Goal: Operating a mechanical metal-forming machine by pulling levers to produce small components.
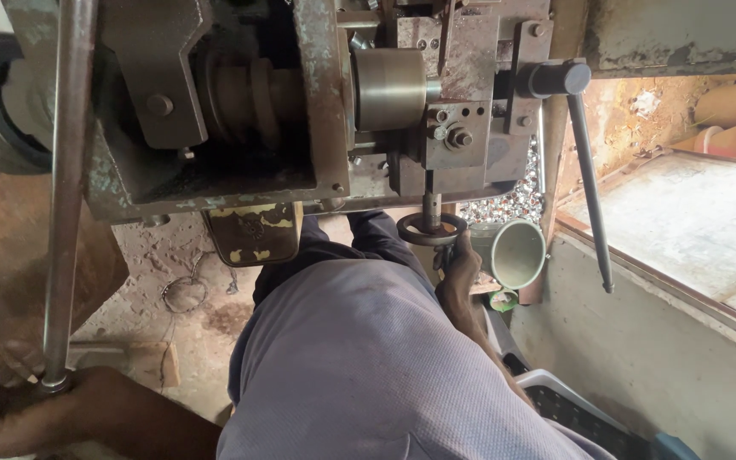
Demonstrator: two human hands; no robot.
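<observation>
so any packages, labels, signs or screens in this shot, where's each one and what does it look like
No screens, signs or packages show.
Worn plate: hangs under the machine frame, above the person's knee; rounded rectangle, dark metal with flaking yellow paint, possibly a label plate, its markings too worn to tell.
Metal cup: right of the right hand, open-mouthed, grey-green; a container, not a package.

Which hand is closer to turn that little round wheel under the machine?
The right hand. Its fingers already touch the small handwheel beneath the machine. The left hand is far off, low down, gripping the long metal lever.
</observation>
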